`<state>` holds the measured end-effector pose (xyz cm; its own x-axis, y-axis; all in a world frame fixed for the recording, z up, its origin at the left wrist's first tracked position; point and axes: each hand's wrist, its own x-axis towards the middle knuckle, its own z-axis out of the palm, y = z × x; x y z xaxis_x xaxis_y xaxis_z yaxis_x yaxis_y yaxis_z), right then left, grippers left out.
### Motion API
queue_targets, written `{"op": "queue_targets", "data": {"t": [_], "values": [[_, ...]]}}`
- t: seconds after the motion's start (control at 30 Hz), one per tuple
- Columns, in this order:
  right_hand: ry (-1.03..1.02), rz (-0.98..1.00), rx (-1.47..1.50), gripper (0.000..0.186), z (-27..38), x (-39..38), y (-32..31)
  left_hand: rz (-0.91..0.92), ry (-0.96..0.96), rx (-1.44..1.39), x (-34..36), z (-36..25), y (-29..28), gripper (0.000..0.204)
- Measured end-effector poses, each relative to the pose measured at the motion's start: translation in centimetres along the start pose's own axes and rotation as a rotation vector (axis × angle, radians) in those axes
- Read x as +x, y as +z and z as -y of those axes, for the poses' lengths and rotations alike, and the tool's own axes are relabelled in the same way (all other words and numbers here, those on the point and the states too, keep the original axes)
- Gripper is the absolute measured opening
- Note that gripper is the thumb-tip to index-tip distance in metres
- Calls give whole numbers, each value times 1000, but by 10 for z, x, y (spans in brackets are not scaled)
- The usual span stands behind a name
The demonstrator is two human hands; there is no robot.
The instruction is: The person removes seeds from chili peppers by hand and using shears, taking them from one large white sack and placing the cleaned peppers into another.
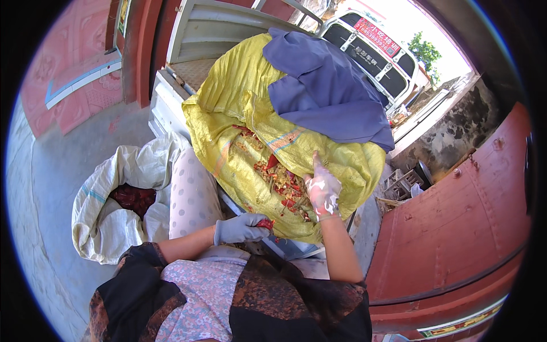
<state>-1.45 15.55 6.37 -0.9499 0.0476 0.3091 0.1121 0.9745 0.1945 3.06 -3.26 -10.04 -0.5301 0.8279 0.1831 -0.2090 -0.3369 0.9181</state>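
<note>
My left hand (236, 229), in a grey glove, is closed around dried red chili peppers (265, 224) at the near edge of a yellow woven sack (228, 165). Over the right part of that sack, my right hand (325, 191) has one finger stretched out; its other fingers are partly hidden. It wears a patchy white and pinkish covering. Broken red chilies, seeds and stems (285, 185) lie on the sack beside it. A white woven sack (94, 222) stands open at my left, with dark red chilies (133, 199) inside.
A blue-purple cloth (325, 85) covers the far right of the yellow sack, which rests on a vehicle's metal bed (166, 102). Behind it stands a vehicle cab (370, 48). A red metal door (450, 222) is at the right, a pink tiled wall (68, 62) at the left.
</note>
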Motion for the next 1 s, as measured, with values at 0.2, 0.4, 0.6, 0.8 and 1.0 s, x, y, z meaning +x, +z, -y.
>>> {"op": "queue_targets", "data": {"t": [0.2, 0.4, 0.6, 0.8, 1.0], "values": [[335, -268, 1096, 18, -67, 66, 46, 23, -110, -11, -3, 16, -7, 16], [409, -176, 1055, 15, -114, 117, -16, 68, -121, 17, -2, 3, 8, 15], [555, -454, 1281, 18, -155, 183, -52, 44, -147, 12, -6, 6, 11, 20], [369, -408, -245, 23, -277, 203, -3, 93, -134, -199, -11, 6, 6, 28], [312, 221, 982, 56, -209, 137, 9, 29, -229, -202, -11, -4, 20, 24]]}}
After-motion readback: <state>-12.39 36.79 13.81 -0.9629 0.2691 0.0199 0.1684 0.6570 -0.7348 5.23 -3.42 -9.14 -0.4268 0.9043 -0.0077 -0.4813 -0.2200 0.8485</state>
